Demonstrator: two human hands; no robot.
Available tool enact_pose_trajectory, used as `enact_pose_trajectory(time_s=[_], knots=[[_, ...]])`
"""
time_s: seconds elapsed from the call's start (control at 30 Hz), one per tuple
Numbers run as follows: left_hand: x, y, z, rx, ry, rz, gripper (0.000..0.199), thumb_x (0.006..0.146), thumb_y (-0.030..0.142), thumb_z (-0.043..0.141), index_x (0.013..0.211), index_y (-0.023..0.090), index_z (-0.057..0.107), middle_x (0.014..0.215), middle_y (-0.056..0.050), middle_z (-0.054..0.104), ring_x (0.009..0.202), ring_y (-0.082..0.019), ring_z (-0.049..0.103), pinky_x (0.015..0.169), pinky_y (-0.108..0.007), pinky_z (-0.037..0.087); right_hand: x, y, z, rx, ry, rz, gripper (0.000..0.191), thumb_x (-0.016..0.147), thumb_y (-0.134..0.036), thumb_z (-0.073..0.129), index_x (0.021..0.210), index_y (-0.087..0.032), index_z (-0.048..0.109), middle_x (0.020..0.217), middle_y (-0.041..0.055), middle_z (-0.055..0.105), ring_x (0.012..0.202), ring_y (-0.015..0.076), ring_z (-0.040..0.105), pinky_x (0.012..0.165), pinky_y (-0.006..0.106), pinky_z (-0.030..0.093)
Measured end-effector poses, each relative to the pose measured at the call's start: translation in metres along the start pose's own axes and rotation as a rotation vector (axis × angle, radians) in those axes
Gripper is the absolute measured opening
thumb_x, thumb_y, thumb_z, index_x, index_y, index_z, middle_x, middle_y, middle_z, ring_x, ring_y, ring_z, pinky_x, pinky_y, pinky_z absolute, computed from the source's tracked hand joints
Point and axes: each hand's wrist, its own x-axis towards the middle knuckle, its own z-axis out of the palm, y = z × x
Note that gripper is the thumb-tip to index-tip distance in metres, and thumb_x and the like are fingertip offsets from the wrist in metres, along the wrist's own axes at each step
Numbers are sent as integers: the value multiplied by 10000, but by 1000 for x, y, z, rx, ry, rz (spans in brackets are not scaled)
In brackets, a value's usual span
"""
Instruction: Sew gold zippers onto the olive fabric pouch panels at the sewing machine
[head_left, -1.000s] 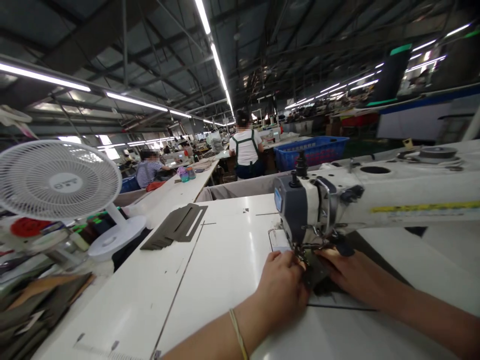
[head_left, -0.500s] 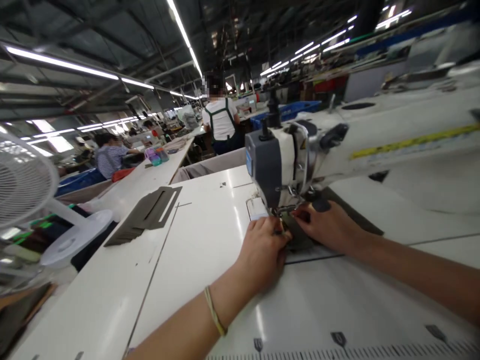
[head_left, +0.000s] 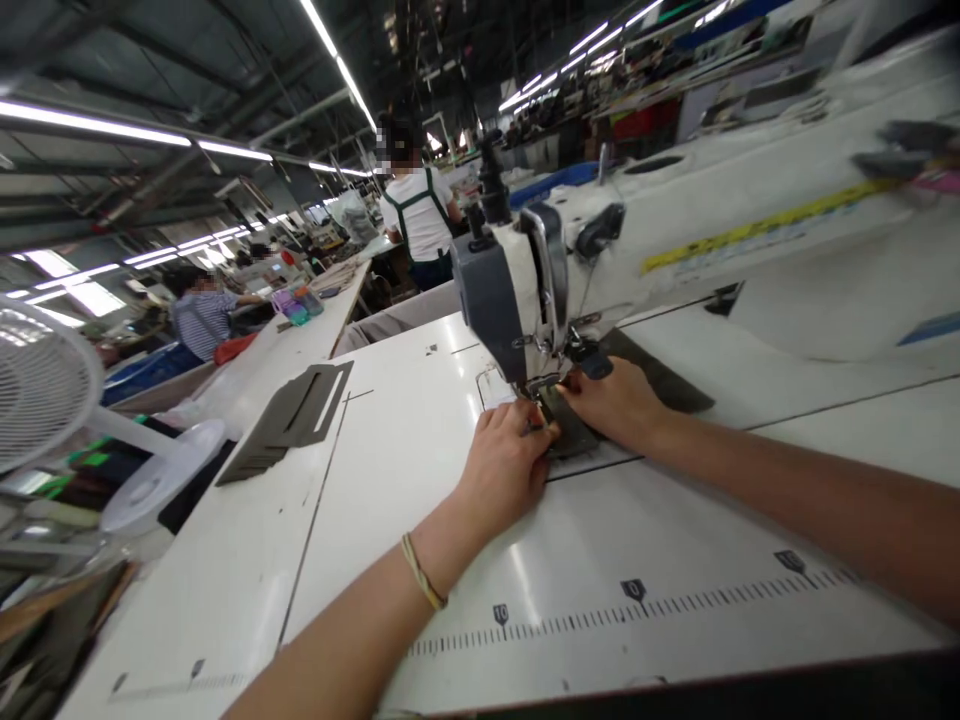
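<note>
The dark grey-green cloth panel (head_left: 574, 440) lies flat at the foot of the industrial sewing-machine head (head_left: 491, 290), partly beneath it, with one corner running out to the right behind the wrist. The left hand (head_left: 506, 460) sits in front and to the left of the head, fingers curled close together, tips at the near-left part of the cloth. The right hand (head_left: 611, 400) is just right of the head, fingers bent inward over the panel. Neither grip shows much opening, but I cannot tell whether the fingertips pinch the cloth or only press it.

For a good result, guiding seems better than pulling: light, even pressure from both sides, the layer smooth and square to the head. Fingertips look very near the needle area — a little more room would be safer. The trailing corner to the head's right should slide freely — a snag there could skew the edge.
</note>
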Motion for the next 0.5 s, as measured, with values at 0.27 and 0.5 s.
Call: enact_pose_trajectory(time_s=[0.27, 0.5], knots=[[-24, -2, 13, -77, 201, 54, 215, 882, 93, 501, 1024, 169, 643, 1078, -57, 678, 997, -170, 632, 980, -369, 474, -53, 7, -11, 246, 170, -644, 317, 919, -133, 388, 1006, -188, 687, 995, 77, 690, 956, 174, 636, 868, 328, 532], [-18, 2, 6, 65, 133, 158, 206, 923, 109, 441, 1001, 124, 631, 1096, -77, 673, 993, -175, 642, 996, -360, 465, -51, 2, -11, 220, 215, -663, 347, 935, -115, 338, 1008, -135, 676, 961, 105, 698, 901, 159, 660, 838, 288, 545]])
